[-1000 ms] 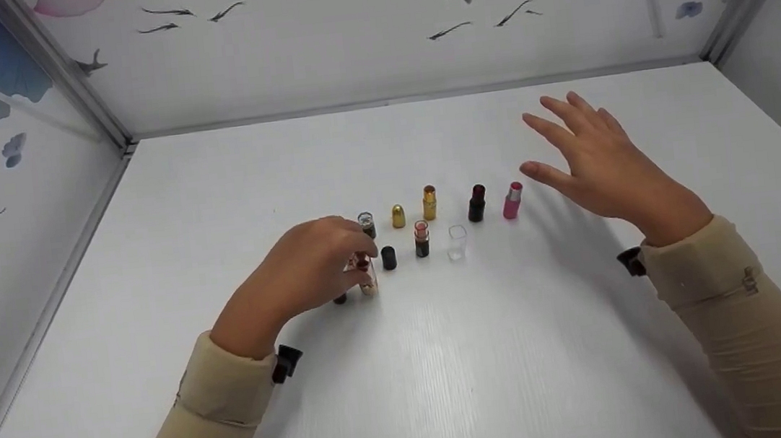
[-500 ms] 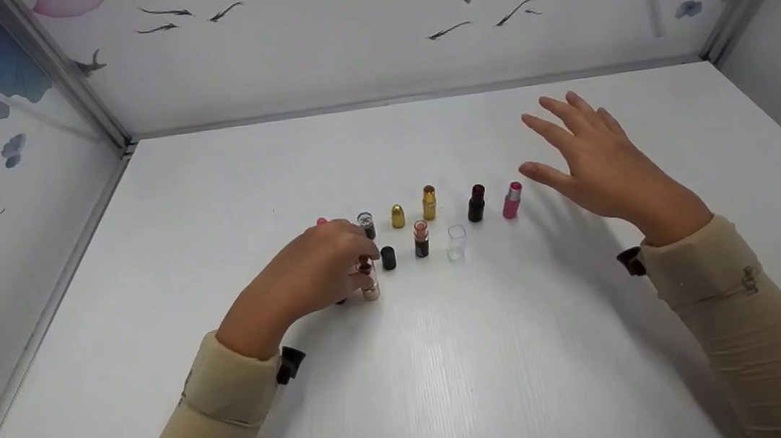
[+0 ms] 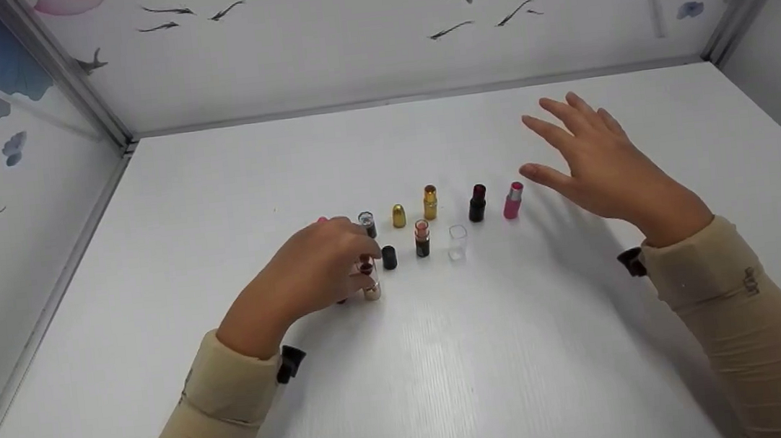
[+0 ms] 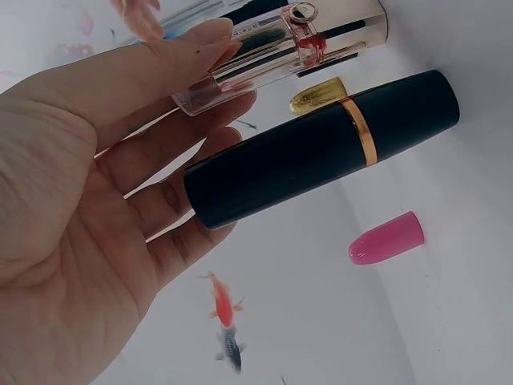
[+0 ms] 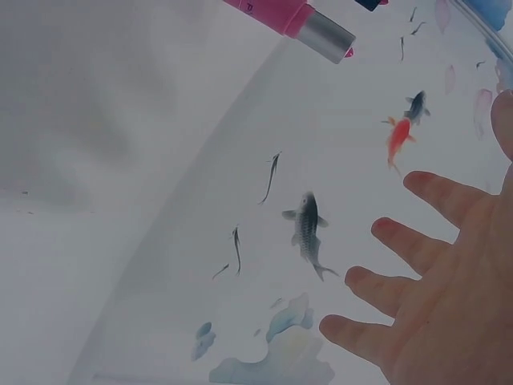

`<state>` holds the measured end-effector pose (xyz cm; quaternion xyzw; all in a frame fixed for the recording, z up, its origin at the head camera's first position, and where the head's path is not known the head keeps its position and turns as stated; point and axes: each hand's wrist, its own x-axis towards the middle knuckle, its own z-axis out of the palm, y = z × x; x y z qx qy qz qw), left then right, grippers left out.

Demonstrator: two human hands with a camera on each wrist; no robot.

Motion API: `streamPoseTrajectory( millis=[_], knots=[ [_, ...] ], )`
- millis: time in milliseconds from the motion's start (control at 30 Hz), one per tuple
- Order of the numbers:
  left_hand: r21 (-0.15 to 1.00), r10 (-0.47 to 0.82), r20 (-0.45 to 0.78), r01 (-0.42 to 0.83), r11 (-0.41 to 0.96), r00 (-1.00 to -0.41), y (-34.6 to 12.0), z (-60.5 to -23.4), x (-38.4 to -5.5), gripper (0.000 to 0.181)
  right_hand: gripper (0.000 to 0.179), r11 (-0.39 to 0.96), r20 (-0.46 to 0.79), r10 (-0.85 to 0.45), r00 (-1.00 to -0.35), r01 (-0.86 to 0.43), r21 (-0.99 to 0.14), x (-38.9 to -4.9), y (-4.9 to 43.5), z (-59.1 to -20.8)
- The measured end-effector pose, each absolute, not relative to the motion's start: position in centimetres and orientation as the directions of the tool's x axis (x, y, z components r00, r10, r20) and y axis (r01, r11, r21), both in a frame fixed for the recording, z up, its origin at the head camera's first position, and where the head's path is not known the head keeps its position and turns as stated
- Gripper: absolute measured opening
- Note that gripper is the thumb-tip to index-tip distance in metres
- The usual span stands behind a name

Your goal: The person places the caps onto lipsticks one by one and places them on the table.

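My left hand pinches the transparent cap of a gold-based lipstick between thumb and fingers. In the left wrist view the clear tube stands upright on the table, the thumb along its near side. Beside it is a closed black lipstick with a gold ring, close by the other fingertips and mostly hidden by the hand in the head view. My right hand hovers with spread fingers, holding nothing. Nearest to it stands an uncapped pink lipstick, then an uncapped black lipstick.
Also standing on the white table are a gold lipstick, a gold cap, a black-based lipstick, a black cap, a clear cap and a pink cap. Printed panels wall the back and sides.
Over the first half second my left hand shifts slightly right and toward me with the gold-based lipstick, uncovering the pink cap's tip behind it. Since then it stays nearly still. The right hand keeps its place.
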<state>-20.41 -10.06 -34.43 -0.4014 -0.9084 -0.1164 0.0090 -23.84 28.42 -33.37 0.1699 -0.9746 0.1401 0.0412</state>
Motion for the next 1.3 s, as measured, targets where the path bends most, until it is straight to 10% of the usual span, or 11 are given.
streamPoseTrajectory(
  millis=[867,1300],
  knots=[
    [0.149,0.731,0.138,0.744,0.652,-0.668,-9.3,-34.0,-20.2,0.023,0.079,0.904,0.128,-0.319,-0.939,-0.342,-0.257,-23.4,29.0,-33.0],
    [0.060,0.698,0.342,0.756,0.652,-0.629,-4.3,-32.9,-19.3,0.020,0.077,0.893,0.140,-0.331,-0.933,-0.358,-0.274,-23.6,28.4,-33.1]
  ],
)
